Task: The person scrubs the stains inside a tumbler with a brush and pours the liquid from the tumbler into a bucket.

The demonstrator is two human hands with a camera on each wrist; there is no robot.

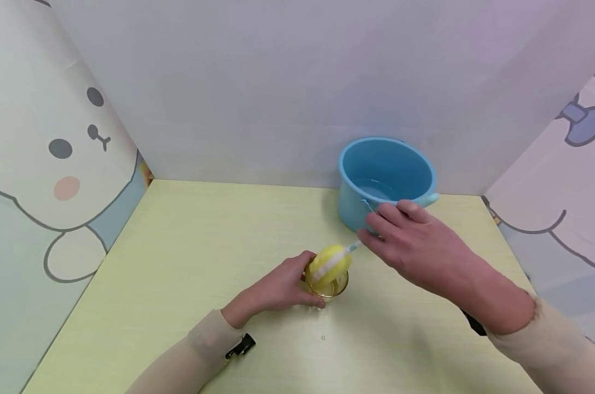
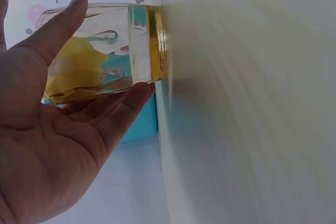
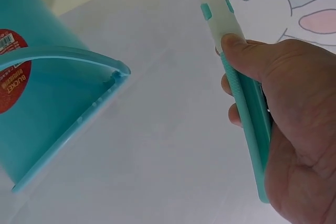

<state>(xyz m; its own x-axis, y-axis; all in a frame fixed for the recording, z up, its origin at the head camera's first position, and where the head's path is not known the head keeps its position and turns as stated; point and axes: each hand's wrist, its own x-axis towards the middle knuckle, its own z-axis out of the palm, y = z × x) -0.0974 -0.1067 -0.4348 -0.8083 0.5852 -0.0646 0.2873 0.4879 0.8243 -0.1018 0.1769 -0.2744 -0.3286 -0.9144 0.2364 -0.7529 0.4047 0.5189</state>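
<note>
My left hand [image 1: 283, 287] grips a clear, amber-tinted drinking glass [image 1: 343, 283], thumb on one side and fingers on the other. The glass stands upright, its base against the table in the left wrist view. My right hand [image 1: 417, 249] holds a sponge cup brush by its teal handle [image 3: 247, 121], thumb pressed along the neck. The brush's yellow sponge head [image 1: 331, 261], with a pale band over it, leans down into the glass's mouth. Through the glass wall, the sponge [image 2: 76, 66] shows on the inside.
A light blue bucket [image 1: 348, 202] stands behind the glass near the back wall, with some water at its bottom. Its bail handle [image 3: 63, 52] hangs on the near side. A small wet drop [image 1: 323, 337] lies on the pale yellow table [image 1: 218, 230]. Cartoon-printed panels flank both sides.
</note>
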